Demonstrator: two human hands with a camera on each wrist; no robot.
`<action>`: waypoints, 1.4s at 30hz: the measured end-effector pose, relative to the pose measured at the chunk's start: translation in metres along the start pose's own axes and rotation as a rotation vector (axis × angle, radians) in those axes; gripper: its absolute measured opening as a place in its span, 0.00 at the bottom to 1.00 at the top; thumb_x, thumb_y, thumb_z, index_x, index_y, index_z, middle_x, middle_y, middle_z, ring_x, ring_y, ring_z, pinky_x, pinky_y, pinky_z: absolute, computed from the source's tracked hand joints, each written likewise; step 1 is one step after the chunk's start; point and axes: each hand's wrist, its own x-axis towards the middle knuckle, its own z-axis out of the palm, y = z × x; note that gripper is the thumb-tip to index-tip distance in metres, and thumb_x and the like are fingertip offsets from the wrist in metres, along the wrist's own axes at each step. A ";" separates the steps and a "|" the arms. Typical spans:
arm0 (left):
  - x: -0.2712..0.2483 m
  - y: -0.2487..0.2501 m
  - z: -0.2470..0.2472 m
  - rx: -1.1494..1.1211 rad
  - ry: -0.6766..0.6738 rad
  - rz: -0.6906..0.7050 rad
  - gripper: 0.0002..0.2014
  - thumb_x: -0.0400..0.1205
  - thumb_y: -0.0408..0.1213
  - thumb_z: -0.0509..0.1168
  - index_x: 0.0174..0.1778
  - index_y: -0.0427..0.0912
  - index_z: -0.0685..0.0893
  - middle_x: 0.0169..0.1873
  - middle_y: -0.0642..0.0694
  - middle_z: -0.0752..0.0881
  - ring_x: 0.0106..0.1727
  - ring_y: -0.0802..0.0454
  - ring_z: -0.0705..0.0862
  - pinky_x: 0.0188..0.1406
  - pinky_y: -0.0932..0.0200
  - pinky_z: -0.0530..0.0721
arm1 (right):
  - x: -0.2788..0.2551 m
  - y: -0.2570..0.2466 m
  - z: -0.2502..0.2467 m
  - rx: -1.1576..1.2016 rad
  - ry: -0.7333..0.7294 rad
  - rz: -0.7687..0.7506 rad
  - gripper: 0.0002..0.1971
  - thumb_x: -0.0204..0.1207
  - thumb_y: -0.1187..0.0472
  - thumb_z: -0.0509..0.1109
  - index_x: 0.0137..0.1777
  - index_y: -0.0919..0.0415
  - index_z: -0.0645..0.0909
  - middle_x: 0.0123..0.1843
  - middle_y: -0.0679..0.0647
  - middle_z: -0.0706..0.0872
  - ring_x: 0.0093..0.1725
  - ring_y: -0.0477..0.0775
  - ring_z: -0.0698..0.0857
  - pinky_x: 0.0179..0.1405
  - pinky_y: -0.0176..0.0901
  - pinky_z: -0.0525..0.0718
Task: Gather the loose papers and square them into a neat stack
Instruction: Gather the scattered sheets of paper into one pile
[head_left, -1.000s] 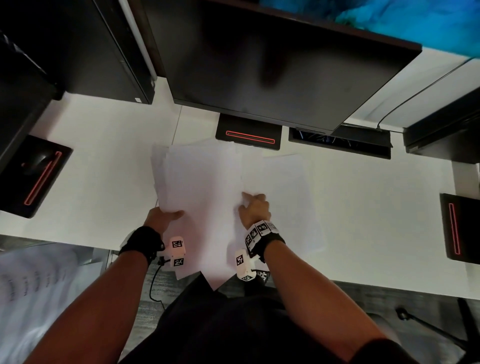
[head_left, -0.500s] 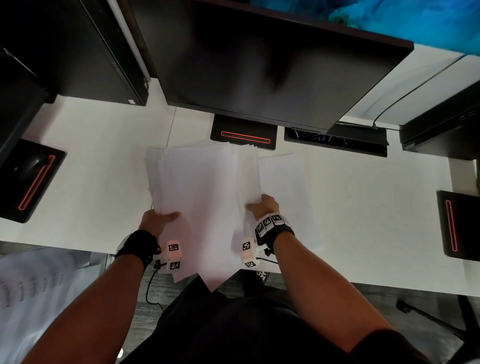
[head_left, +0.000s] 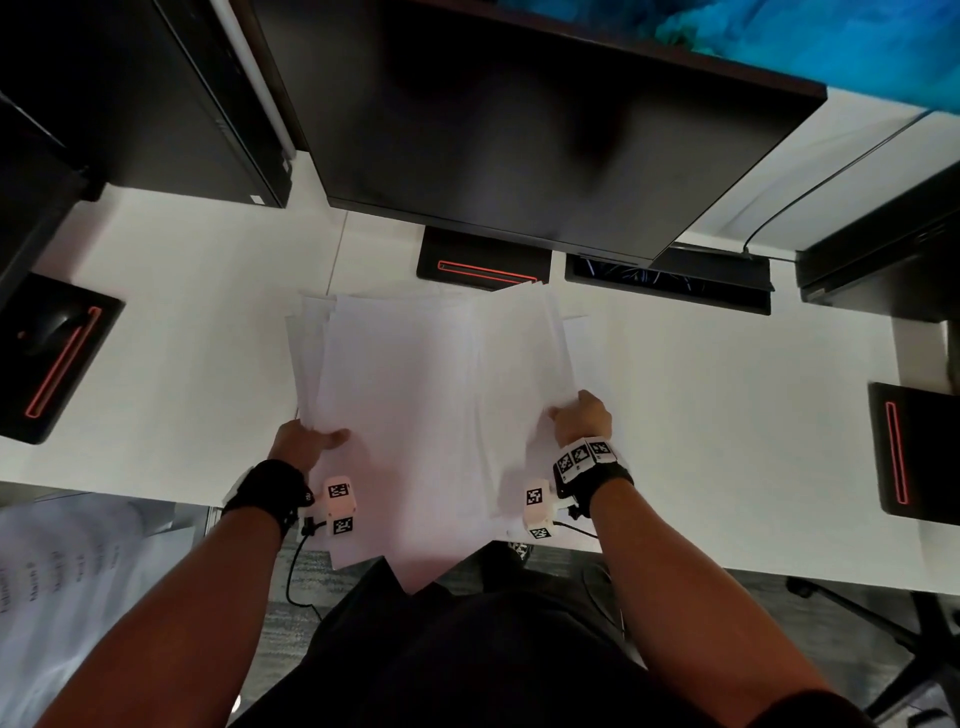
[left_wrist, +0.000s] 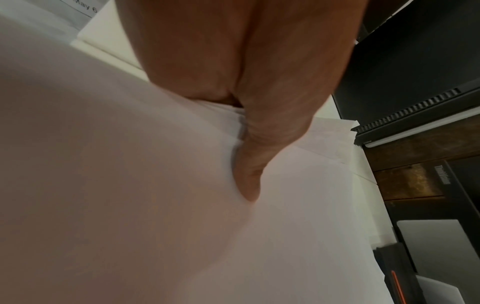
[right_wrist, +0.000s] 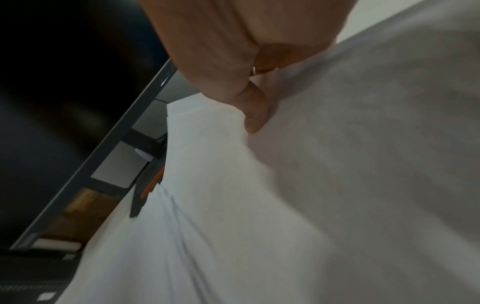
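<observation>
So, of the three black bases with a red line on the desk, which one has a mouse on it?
The left base, near the desk's left edge: a dark mouse sits on it. The others show none.

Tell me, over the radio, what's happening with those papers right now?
Left hand and right hand each grip a side of the papers. Sheets gathered, edges still fanned. Nothing in the way on the desk.
</observation>
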 end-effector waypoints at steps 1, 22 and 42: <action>-0.016 0.012 0.003 0.018 -0.005 0.000 0.43 0.52 0.41 0.89 0.63 0.29 0.87 0.54 0.32 0.92 0.56 0.31 0.91 0.65 0.31 0.87 | 0.003 0.002 -0.006 0.000 0.027 0.013 0.16 0.78 0.62 0.72 0.64 0.66 0.82 0.65 0.65 0.88 0.66 0.67 0.86 0.51 0.44 0.78; -0.048 0.035 0.015 -0.054 -0.056 -0.040 0.33 0.57 0.38 0.90 0.59 0.35 0.91 0.52 0.37 0.94 0.55 0.37 0.93 0.63 0.40 0.88 | 0.030 0.036 -0.027 0.181 -0.082 0.184 0.25 0.69 0.59 0.83 0.66 0.63 0.85 0.65 0.61 0.89 0.57 0.63 0.87 0.57 0.45 0.83; -0.067 0.047 0.025 -0.080 -0.061 -0.003 0.22 0.74 0.23 0.78 0.64 0.25 0.86 0.54 0.32 0.88 0.42 0.43 0.87 0.53 0.51 0.82 | 0.015 0.045 -0.034 -0.052 -0.155 0.056 0.30 0.72 0.58 0.81 0.75 0.55 0.81 0.77 0.57 0.79 0.73 0.61 0.82 0.69 0.48 0.82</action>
